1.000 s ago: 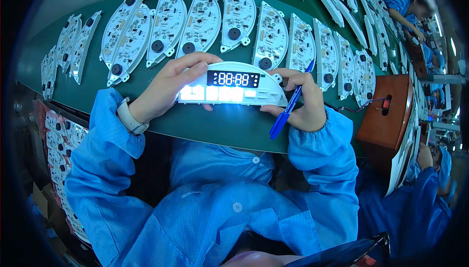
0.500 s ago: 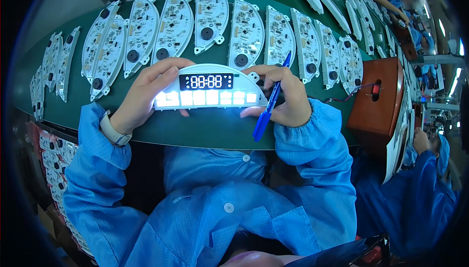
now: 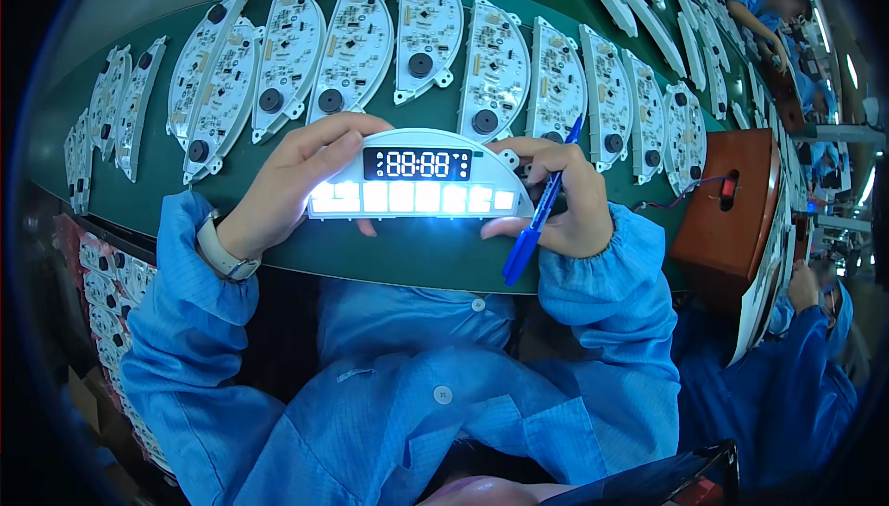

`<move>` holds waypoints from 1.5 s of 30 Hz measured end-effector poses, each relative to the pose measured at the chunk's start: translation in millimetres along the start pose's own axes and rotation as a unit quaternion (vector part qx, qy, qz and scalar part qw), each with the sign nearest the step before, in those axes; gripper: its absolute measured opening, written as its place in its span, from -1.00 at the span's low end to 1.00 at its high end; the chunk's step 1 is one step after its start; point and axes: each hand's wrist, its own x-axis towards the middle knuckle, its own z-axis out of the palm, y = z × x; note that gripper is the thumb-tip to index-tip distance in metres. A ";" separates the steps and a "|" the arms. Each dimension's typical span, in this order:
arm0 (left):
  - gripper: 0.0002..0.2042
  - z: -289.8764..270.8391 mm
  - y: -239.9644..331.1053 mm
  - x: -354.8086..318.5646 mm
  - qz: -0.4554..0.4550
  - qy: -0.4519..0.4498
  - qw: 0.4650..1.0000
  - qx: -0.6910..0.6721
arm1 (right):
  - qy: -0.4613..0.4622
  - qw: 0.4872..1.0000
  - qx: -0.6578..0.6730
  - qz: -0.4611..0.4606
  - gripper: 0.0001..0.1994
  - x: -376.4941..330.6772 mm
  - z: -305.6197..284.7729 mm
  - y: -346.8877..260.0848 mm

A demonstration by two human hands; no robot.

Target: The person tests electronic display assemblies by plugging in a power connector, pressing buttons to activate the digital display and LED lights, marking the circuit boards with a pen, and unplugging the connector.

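The left hand (image 3: pixel 292 180) is gripping the panel (image 3: pixel 419 175) around its left end and the right hand (image 3: pixel 583 196) is pinching its right end, so the panel is hanging above the table (image 3: pixel 389 256) between both hands, its display (image 3: pixel 417 164) glowing. The right hand is also holding a pen (image 3: pixel 547 202), slanting just beside the panel's right end; whether they are touching, I cannot tell. Doing this well probably means supporting both ends, leaving the display uncovered and pointing the pen's tips clear of the panel's face. Counting: one lit panel, one pen, and one box (image 3: pixel 708 237) sitting right of the panel. Beyond the panel, ten boards (image 3: pixel 352 50) are lining up, counting rightward from an overlapping pair; farther left, others are overlapping too much for counting.
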 end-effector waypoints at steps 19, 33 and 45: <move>-0.64 6.4 9.0 -11.3 0.008 -0.016 0.998 0.055 | -0.020 0.999 0.020 0.020 -0.36 -2.8 -0.7 -3.9; -0.67 7.3 15.5 -10.0 0.017 -0.030 0.999 0.034 | -0.005 0.999 0.034 -0.010 -0.34 3.0 -4.0 -4.8; -0.46 9.2 23.6 -17.2 0.193 -0.167 0.841 0.477 | 0.017 0.996 0.051 0.076 -0.47 -4.0 -0.6 -2.1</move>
